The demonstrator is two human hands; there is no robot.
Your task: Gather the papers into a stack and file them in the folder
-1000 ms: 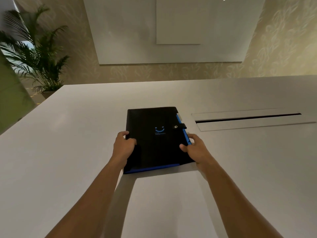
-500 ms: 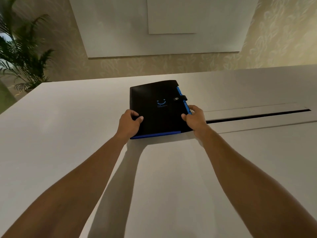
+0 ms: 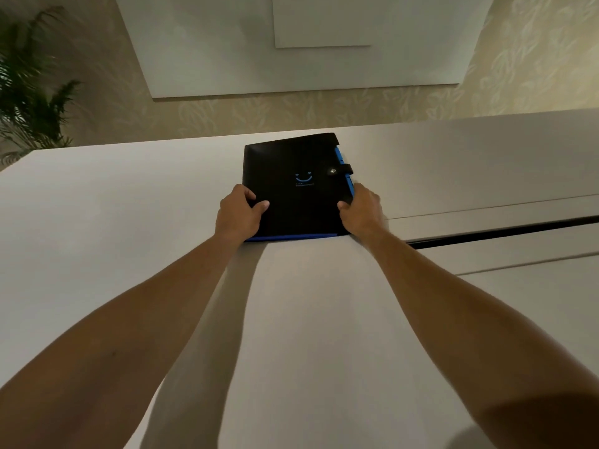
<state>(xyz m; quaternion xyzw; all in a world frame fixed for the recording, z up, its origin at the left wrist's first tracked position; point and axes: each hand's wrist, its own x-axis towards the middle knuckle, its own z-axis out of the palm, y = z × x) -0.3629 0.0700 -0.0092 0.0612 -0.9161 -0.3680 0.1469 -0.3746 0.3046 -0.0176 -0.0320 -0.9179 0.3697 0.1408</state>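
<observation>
Scene: a person's two bare arms reach far out over a wide white table (image 3: 97,254), seen from a head camera looking forward and down.
Folder: a black folder (image 3: 291,170) with a blue smiley mark lies flat on the table, towards the far edge and roughly centred. It is closed; a strap with a snap button (image 3: 333,171) crosses its right edge, where blue tabs show. A blue strip runs along its near edge.
Papers: no loose sheets are in view; whether they sit inside the folder cannot be told.
Left hand: the left hand (image 3: 238,215) grips the folder's near left corner, thumb curled on top of the cover, the other fingers wrapped round the edge and mostly hidden.
Right hand: the right hand (image 3: 361,212) grips the near right corner in the same way, thumb pressed on the cover, fingers tucked at the side by the blue tabs.
Why held so: a hand at each near corner likely keeps the folder square and flat while it is positioned at arm's length.
Task stage: judging by the fastened strap, filing looks finished or nearly so.
Surroundings: a long slot (image 3: 502,230) is set into the table on the right, a potted plant (image 3: 29,92) stands at far left, and a patterned wall with pale panels lies beyond.
</observation>
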